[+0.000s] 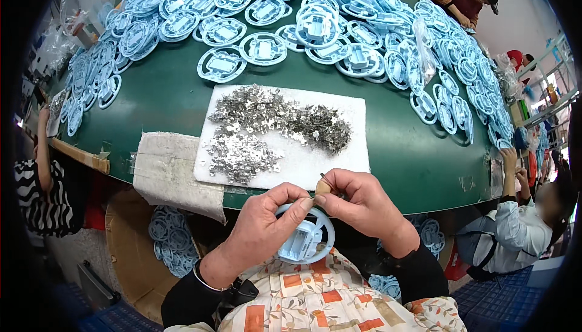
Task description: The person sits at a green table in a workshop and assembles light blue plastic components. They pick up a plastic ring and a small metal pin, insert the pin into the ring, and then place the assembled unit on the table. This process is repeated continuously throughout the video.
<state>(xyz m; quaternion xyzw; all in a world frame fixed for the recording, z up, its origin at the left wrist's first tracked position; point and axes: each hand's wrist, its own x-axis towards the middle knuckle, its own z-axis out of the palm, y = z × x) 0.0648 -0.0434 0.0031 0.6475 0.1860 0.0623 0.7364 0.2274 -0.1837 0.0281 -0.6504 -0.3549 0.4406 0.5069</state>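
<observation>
Blue ring [298,244] held near the table [418,171]

It sits above the patterned apron [306,302], its far rim toward the white board [356,156], its box-like pocket opening upward. Nearly round, it shows no clear long axis. The left hand's [267,218] grip pinches the far rim; the right hand's [364,203] is pressed together alongside, any small contents impossible to tell.

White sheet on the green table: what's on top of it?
On the white sheet lie heaped small metal pieces, darker at the right. The surface beneath the heaps is covered, and the right hand hides some lower edge.
</observation>
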